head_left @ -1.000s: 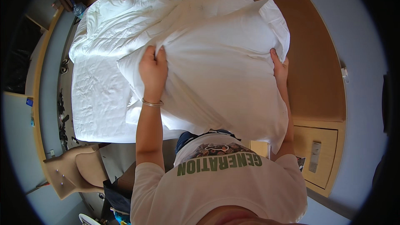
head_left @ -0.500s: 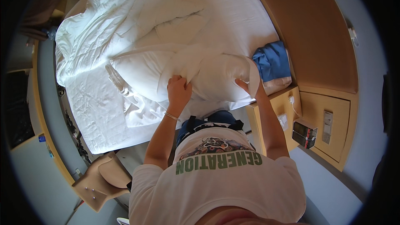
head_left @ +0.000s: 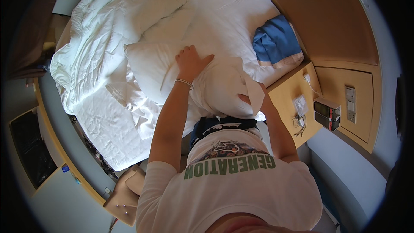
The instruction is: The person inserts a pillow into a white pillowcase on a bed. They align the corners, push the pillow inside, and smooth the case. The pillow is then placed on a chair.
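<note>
A white pillow in a loose white pillowcase lies before me at the bed's near edge. My left hand rests on top of its middle, thumb stretched away from the fingers. At the pillowcase's right end, my right hand holds the fabric near its loose flap; the thumb shows, while the other fingers are hidden by cloth. A crumpled white sheet lies beneath and left of the pillow.
A rumpled white duvet covers the far left of the bed. Blue folded cloth sits by the brown headboard. On the right, a wooden nightstand carries cables and a small packet; a dark box is beside it. A tan chair stands lower left.
My left hand has moved up and right over the pillow, going from pinching the cloth to lying spread. The pillow's right end has come closer to my body with my right hand.
</note>
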{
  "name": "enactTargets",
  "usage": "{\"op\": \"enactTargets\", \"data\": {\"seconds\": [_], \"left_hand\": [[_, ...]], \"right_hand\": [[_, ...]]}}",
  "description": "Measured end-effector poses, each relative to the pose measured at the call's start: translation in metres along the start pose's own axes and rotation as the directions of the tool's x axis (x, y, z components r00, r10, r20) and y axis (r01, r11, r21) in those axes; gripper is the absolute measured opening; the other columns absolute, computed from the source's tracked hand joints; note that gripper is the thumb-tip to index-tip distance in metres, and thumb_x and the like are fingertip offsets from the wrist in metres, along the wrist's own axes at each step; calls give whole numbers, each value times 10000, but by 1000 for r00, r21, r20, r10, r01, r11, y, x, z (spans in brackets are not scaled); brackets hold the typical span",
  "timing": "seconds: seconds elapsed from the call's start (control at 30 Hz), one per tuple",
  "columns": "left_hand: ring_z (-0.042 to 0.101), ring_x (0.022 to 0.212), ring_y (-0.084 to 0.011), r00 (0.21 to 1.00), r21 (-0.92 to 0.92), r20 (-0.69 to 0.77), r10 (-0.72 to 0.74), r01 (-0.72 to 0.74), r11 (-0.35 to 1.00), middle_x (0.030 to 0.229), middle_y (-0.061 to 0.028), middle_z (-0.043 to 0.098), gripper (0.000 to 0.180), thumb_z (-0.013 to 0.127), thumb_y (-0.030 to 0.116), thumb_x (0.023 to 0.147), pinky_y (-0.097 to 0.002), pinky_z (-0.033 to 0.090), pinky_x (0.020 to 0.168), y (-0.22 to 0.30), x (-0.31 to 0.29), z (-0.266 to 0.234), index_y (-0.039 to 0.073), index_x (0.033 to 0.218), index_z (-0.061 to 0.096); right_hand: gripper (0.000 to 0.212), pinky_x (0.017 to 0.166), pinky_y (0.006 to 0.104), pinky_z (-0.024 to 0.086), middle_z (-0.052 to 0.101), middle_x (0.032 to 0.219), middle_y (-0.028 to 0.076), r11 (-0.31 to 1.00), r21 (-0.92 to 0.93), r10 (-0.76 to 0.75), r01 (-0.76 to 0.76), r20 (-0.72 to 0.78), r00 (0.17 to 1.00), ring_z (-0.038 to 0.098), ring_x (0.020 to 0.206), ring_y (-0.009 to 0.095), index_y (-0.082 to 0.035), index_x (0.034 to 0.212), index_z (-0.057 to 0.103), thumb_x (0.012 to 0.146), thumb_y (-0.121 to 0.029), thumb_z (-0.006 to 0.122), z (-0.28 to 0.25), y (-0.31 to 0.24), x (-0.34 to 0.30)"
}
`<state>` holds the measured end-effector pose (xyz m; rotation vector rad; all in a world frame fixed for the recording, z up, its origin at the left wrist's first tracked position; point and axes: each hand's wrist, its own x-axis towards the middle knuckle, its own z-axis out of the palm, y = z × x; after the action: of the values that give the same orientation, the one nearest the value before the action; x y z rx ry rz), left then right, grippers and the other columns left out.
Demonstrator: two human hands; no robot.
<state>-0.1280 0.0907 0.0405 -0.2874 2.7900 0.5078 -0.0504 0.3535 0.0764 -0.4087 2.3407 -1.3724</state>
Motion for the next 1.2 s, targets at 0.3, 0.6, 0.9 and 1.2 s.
{"op": "enactTargets", "data": {"seconds": [0.3,0.6,0.9,1.2], "left_hand": [[596,912,-413,975,-221,-216,-48,-1,975,908,-224,645,425,494,419,916,-499,459,785,-37,-6,17,24,891,649],[533,625,-395,663,-346,-655,-363,164,924,708,-247,582,450,585,385,892,-473,413,600,-170,-44,-64,-29,714,594],[540,626,-130,590,-929,-124,-798,214,303,763,-71,634,583,524,537,925,-286,455,572,-187,-100,-30,-34,896,637],[444,1155,-299,713,-931,359,-603,316,-181,1210,-172,457,560,556,352,932,-384,415,939,-20,-154,102,-33,1296,376]], "right_hand": [[221,627,391,467,614,726,137,985,-4,-170,170,33,985,585,670,333,-47,776,630,689,-204,760,7,-5,-22],[367,855,304,494,659,1026,80,989,-38,-148,145,-402,903,622,953,216,-36,1141,630,782,-26,705,-50,-14,16],[285,812,326,526,647,1037,84,214,976,446,31,-126,886,635,947,214,-40,1139,588,881,-133,663,-21,-116,99],[373,911,388,507,604,1179,144,196,977,401,-87,1,916,601,1059,283,-25,1222,526,916,-223,605,3,-195,126]]}}
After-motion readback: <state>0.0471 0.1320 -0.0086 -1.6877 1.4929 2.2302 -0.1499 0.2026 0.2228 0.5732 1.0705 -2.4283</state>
